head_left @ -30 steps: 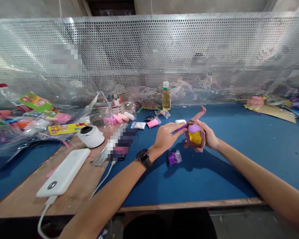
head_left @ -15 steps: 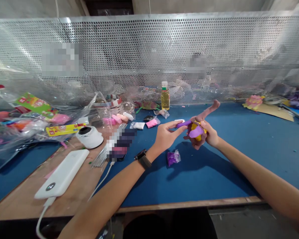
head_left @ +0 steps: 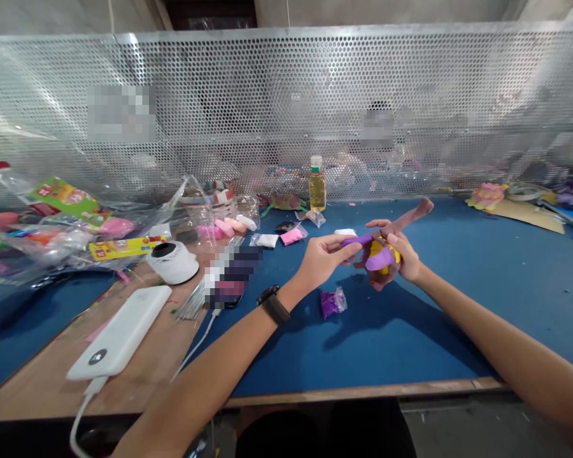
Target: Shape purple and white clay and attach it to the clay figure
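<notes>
My right hand [head_left: 405, 256] is closed around a brownish-pink clay figure [head_left: 413, 215] with a long limb sticking up to the right. Yellow and light purple clay pieces [head_left: 381, 259] cover the figure's near side. Between the thumb and fingers of my left hand [head_left: 321, 259] is a purple clay strip [head_left: 360, 240], whose right end meets the figure. The figure is held above the blue table, and my fingers hide part of it. Below my hands lies a small bag of purple clay [head_left: 333, 303].
Small bags of white clay [head_left: 266, 241] and pink clay [head_left: 292, 235] lie beyond my left hand. A bottle of yellow liquid [head_left: 318, 184] stands by the perforated metal screen [head_left: 286, 95]. To the left are a white power bank [head_left: 120, 332], a phone [head_left: 229, 296] and a white camera-like device [head_left: 172, 263].
The clay figure has shifted slightly right and turned a little, its long limb now lower. Both hands keep their hold, and fingers now show behind the figure.
</notes>
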Available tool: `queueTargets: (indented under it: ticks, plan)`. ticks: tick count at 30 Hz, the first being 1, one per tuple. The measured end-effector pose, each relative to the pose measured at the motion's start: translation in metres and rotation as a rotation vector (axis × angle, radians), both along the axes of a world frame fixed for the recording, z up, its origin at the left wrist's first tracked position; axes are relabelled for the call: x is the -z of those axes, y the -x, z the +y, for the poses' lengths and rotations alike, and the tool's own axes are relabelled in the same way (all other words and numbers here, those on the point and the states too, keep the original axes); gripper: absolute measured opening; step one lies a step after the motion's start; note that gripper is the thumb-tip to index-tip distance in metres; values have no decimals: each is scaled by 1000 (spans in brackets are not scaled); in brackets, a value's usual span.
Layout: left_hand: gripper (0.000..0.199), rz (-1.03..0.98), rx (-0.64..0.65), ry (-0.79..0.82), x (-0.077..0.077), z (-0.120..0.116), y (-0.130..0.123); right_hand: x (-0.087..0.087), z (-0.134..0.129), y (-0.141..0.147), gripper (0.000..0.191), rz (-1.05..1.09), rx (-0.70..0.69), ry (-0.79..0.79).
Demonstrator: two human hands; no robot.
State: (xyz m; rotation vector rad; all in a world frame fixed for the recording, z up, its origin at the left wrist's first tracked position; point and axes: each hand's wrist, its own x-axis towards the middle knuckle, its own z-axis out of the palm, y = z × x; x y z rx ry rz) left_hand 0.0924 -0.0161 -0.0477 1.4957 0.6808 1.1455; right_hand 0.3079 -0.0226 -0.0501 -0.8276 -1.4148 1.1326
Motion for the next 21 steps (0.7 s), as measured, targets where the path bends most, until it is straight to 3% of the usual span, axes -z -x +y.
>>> queueTargets:
  ticks: [5,13,21]
  plan:
    - [48,5,10,-26,-4,-2,1,-5,-1,1,47,28,36,-26]
    - [44,-46,-30,35,-7,-3,0,-1,4,-4,50,41,-55,-18]
    - [48,-100,73,113,-8,-5,1,-5,4,-6,53,92,-192,177]
